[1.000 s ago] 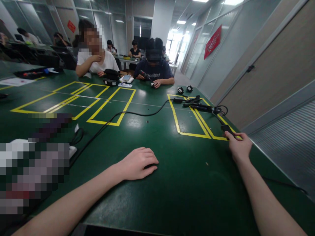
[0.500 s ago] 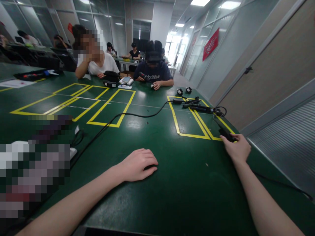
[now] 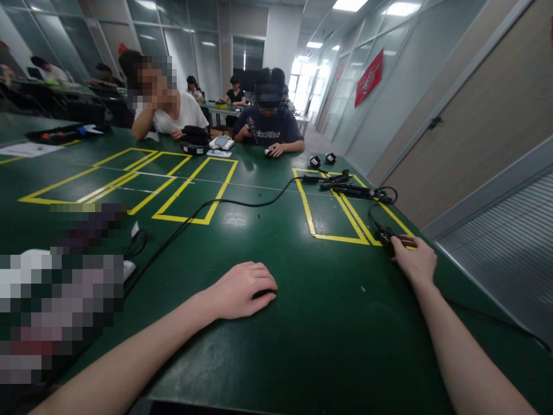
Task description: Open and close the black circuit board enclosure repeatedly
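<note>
Resting on the green table [image 3: 311, 346], my left hand [image 3: 246, 290] lies palm down with its thumb a little apart from the fingers and nothing visible in it. At the right edge of the table, my right hand [image 3: 415, 259] grips a small black device [image 3: 384, 235], whose exact shape is partly hidden by the fingers. A thin black cable runs from this device up toward a bundle of black tools [image 3: 354, 189], which lies across the yellow tape outlines beyond my right hand.
A long black cable [image 3: 254, 204] crosses the table. Two small black blocks [image 3: 315, 162] sit at the far right. Across the table, a person in a dark shirt [image 3: 270, 129] holds a power tool, beside a person in white [image 3: 184, 115]. Blurred items lie at the left.
My right hand has turned the black device and shifted it slightly left. The person in the dark shirt has raised the power tool. My left hand has stayed still.
</note>
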Available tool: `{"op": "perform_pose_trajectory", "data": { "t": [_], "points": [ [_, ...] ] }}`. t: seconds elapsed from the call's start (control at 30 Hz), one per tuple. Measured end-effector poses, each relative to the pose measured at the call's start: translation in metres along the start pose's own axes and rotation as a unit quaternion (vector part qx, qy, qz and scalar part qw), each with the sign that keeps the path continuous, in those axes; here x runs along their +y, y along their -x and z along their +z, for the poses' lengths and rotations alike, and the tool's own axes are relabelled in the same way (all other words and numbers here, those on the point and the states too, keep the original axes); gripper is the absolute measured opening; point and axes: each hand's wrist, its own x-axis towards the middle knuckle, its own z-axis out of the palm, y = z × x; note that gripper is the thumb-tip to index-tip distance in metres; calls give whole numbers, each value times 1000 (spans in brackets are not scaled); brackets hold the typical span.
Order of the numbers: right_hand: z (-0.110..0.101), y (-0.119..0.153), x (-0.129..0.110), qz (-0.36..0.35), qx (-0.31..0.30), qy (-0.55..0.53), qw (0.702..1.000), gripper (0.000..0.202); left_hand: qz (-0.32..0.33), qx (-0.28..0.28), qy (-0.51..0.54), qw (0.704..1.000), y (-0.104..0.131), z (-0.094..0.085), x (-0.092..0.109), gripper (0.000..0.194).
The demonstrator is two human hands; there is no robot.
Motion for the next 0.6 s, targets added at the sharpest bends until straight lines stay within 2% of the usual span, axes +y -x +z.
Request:
{"op": "perform_pose_trajectory", "data": {
  "t": [0.17,0.43,0.6],
  "points": [
    [-4,0,-1,58,-1,-24,998,31,5,0,-7,1000,0,0,0,18],
    [-9,6,-5,83,-4,-87,993,35,-2,-7,-2,1000,0,-2,2,19],
    [-7,6,0,40,5,-104,994,63,-3,-9,-3,1000,0,-3,2,18]
  ]
}}
